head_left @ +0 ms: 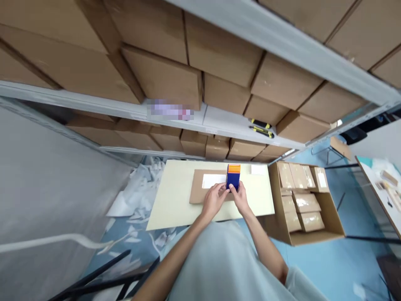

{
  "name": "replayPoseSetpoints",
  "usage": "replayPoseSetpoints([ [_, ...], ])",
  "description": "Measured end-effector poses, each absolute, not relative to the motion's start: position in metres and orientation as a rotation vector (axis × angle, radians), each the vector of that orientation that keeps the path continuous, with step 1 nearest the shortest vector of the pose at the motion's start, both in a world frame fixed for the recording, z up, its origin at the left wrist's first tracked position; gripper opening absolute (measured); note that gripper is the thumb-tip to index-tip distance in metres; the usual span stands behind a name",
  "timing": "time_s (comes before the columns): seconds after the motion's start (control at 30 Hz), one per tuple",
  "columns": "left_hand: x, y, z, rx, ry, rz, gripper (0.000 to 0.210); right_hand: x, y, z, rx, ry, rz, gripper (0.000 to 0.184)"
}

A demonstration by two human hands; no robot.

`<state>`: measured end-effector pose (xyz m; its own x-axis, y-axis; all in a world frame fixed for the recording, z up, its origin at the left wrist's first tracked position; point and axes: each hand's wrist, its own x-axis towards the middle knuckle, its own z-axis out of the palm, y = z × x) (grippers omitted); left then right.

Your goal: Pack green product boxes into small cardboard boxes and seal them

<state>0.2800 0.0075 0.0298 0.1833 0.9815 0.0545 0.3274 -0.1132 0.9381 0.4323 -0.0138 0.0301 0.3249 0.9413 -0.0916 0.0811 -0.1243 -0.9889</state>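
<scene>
A small dark blue box with an orange end (pixel 233 177) is between my hands, above the cream tabletop (pixel 175 196). My right hand (pixel 240 198) grips its right side and near face, thumb in front. The fingers of my left hand (pixel 215 197) close on its lower left edge. Beneath them lies a flat brown cardboard box (pixel 196 188) with a white label (pixel 213 181) on top. My hands partly hide its right end. A small white paper (pixel 257 169) rests at the table's far right.
Right of the table, a large open carton (pixel 335 225) holds several taped boxes. Shelves packed with cardboard boxes (pixel 163 71) rise ahead, with yellow-black utility knives (pixel 261 131) on one. Crumpled white paper (pixel 138 192) covers the floor at left.
</scene>
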Motion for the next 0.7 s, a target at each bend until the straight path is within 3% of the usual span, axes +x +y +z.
replayPoseSetpoints([
  [0.33, 0.283, -0.019, 0.018, 1.428, 1.097, 0.817, 0.039, 0.426, -0.064, 0.025, -1.45, -0.753, 1.178, 0.068],
  [0.47, 0.281, -0.024, 0.02, 1.43, 1.04, 0.776, 0.044, 0.427, -0.072, 0.031, -1.393, -0.631, 1.276, 0.065],
  [0.7, 0.268, -0.024, 0.033, 1.452, 1.096, 0.733, 0.057, 0.427, -0.084, 0.033, -1.436, -0.732, 1.168, 0.062],
])
